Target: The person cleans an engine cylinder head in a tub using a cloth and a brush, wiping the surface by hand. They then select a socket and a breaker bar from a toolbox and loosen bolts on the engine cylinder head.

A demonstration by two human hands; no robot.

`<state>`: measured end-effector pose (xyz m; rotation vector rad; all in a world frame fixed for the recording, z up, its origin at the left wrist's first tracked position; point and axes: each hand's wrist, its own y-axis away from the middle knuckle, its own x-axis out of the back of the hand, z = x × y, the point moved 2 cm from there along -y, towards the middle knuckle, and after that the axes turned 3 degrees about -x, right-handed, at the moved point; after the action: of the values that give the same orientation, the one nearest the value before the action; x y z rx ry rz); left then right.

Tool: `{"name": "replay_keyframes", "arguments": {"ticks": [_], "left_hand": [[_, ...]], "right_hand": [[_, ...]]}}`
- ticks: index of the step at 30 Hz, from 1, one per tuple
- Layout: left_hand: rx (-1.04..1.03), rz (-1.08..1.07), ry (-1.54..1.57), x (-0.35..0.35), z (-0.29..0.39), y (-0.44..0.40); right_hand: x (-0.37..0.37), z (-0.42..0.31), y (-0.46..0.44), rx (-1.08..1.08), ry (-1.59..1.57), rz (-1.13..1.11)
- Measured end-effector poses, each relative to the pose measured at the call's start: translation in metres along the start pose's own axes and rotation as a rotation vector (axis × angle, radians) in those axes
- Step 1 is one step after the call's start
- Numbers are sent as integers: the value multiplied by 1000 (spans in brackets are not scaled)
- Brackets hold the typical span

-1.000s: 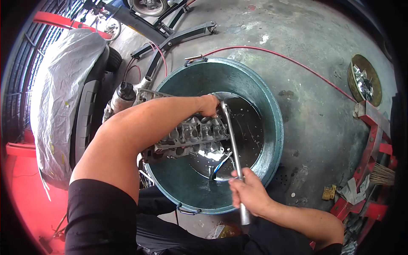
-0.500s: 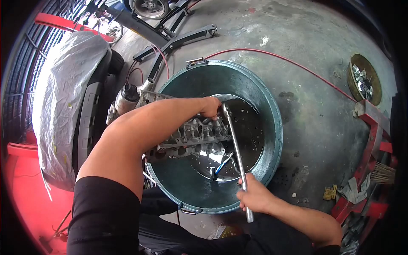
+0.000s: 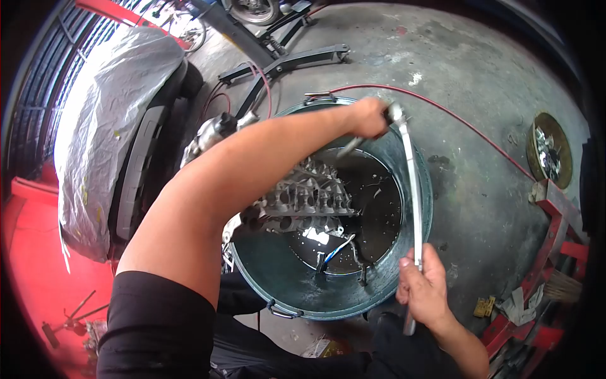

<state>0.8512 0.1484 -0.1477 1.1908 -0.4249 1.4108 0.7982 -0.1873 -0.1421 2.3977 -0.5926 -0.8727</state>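
Note:
My right hand [image 3: 424,287] is closed around the lower handle of a long chrome ratchet wrench [image 3: 413,183]. The wrench stands nearly upright in view over the right rim of a big green metal tub [image 3: 265,275]. Up by the ratchet head, my left hand [image 3: 371,118] is closed on a grey extension bar [image 3: 351,146], whose blurred end pokes out below the fingers. Under my left forearm, a grey metal cylinder head [image 3: 309,196] rests partly in the tub, above dark liquid. Part of it is hidden by the arm.
A dark bent part [image 3: 358,256] and a blue-handled brush [image 3: 334,251] lean inside the tub. A red hose [image 3: 435,104] crosses the floor behind. At right are a basin of metal parts [image 3: 548,148] and a red stand [image 3: 555,221]. A covered bumper [image 3: 113,139] stands at left.
Both hands have lifted the ratchet wrench up and to the right, away from the cylinder head. The extension bar now shows below my left hand. The view has shifted slightly.

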Motion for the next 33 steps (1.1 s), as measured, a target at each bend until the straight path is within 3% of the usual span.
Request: {"name": "replay_keyframes", "arguments": {"ticks": [1, 3, 5, 7, 9, 11, 12, 13, 15, 17, 19, 21, 22, 25, 26, 28, 29, 30, 31, 32, 33], "left_hand": [[-101, 151, 111, 24, 30, 11], [-317, 336, 6, 64, 64, 26], [-233, 312, -52, 110, 130, 88], [-280, 264, -199, 135, 180, 152], [-288, 278, -335, 140, 217, 218], [-329, 324, -414, 147, 227, 266], [-361, 383, -470, 152, 226, 288], [-391, 442, -527, 156, 224, 310], [-337, 564, -487, 163, 211, 359], [-231, 607, -382, 166, 196, 408], [-203, 719, -363, 160, 175, 446], [-172, 871, -381, 156, 157, 489], [-89, 893, -289, 157, 145, 513], [220, 1441, 414, 135, -29, 607], [533, 1516, 238, 115, -65, 640], [687, 1607, 452, 74, -86, 667], [580, 1734, 438, 55, -95, 660], [559, 1718, 479, 47, -88, 658], [542, 1697, 528, 42, -80, 657], [539, 1702, 552, 39, -79, 657], [497, 1758, 524, 37, -80, 658]], "right_hand": [[5, 3, 0, 151, 58, 53], [20, 11, -5, 326, 152, 126], [26, -1, -9, 504, 147, 21], [2, -46, 4, 404, -398, -65], [-38, -106, 34, 606, -356, -151], [-53, -136, 56, 734, -1, -585], [-71, -135, 68, 863, 13, -434], [-95, -135, 81, 869, 43, -473], [-132, -134, 102, 798, -24, -331], [-176, -130, 125, 758, 23, -399], [-218, -125, 144, 598, 237, -682], [-251, -116, 164, 608, 255, -601], [-244, -122, 166, 560, 212, -750], [-210, -187, 186, 799, 104, -917], [-207, -207, 191, 895, 71, -911], [-237, -219, 186, 899, -8, -864], [-286, -191, 177, 821, -13, -948], [-320, -167, 159, 764, -18, -1000], [-352, -136, 141, 719, -129, -845], [-390, -99, 124, 585, -175, -835], [-419, -63, 98, 591, -217, -771]]}}
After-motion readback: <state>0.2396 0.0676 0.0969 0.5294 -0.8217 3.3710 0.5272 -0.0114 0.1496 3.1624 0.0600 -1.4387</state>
